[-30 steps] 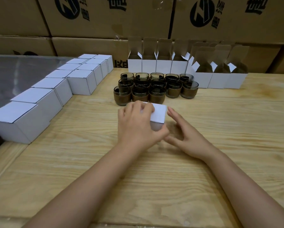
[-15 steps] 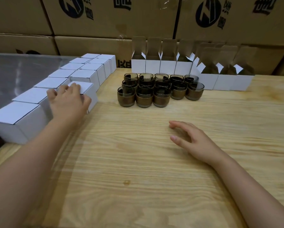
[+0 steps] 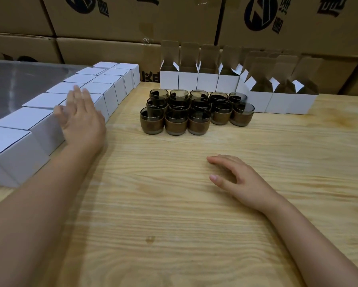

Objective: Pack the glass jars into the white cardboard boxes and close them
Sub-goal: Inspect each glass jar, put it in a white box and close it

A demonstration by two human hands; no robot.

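Several dark glass jars (image 3: 195,111) with brown bands stand grouped on the wooden table (image 3: 174,204). Behind them stands a row of open white boxes (image 3: 207,79) with their flaps up. Several closed white boxes (image 3: 109,83) form two rows along the left. My left hand (image 3: 80,119) is blurred, with straight fingers over the nearest closed box of the inner row (image 3: 100,103), holding nothing. My right hand (image 3: 238,179) rests palm down on the table, fingers relaxed and holding nothing.
Large brown cartons (image 3: 174,19) are stacked as a wall behind the table. A grey glossy surface (image 3: 14,83) lies beyond the closed boxes at the left. Bare wood stretches between my arms and to the right.
My left hand carried the closed white box from the table's middle to the left rows, set it down and opened. My right hand stayed resting on the table.
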